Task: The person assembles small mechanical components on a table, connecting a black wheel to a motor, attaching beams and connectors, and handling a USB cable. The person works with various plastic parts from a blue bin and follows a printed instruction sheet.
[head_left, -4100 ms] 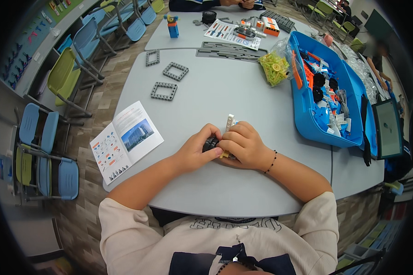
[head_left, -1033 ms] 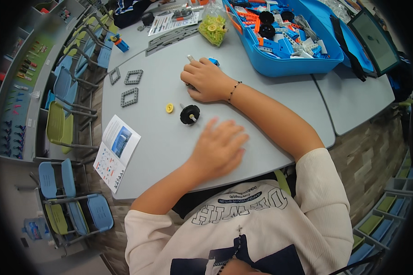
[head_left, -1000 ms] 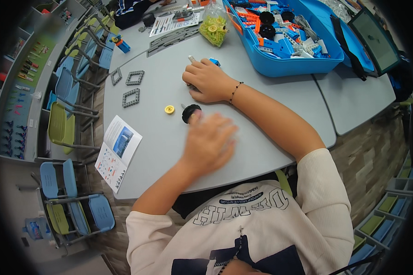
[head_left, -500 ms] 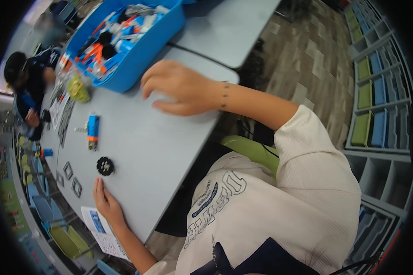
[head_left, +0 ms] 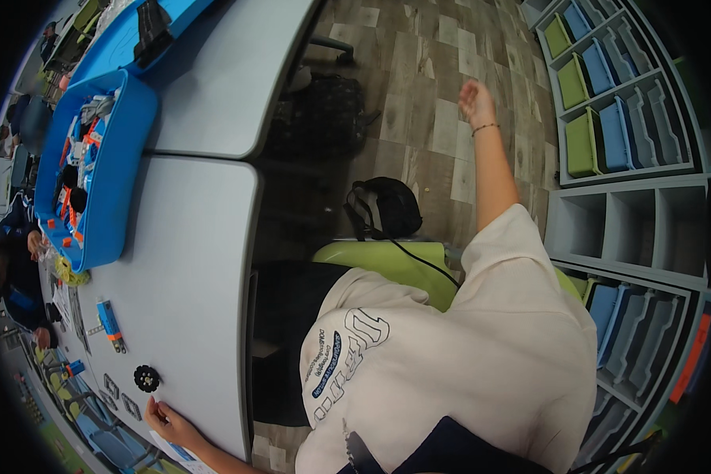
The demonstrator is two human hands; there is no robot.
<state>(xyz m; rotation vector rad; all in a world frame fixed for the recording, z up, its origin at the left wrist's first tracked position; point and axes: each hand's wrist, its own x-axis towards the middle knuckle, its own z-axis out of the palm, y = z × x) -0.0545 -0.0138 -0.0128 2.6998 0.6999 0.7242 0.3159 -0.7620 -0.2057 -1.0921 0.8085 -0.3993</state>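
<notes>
My left hand (head_left: 174, 426) rests at the table's near left side, open and slightly bent. Its fingertips are just beside a black toothed wheel (head_left: 146, 378) that lies flat and is not gripped. Beyond the wheel lies a small assembly of blue and orange building bricks (head_left: 110, 325). Dark rectangular frame pieces (head_left: 130, 406) lie to the left of my hand. Away from the table, my right hand (head_left: 479, 104) hangs over the floor with its arm stretched out. Its fingers curl loosely, and nothing shows in them.
A blue bin (head_left: 126, 217) of mixed bricks stands on the grey table (head_left: 193, 229), near a yellow bundle (head_left: 71, 272). A green chair (head_left: 395, 265) and a black bag (head_left: 395, 207) are beside me. Tray shelves (head_left: 632, 189) line the right. Another person (head_left: 12, 268) sits at far left.
My right hand has swung from over the table, near the bin, out over the floor to the right. The view has turned right. My left hand stays beside the wheel.
</notes>
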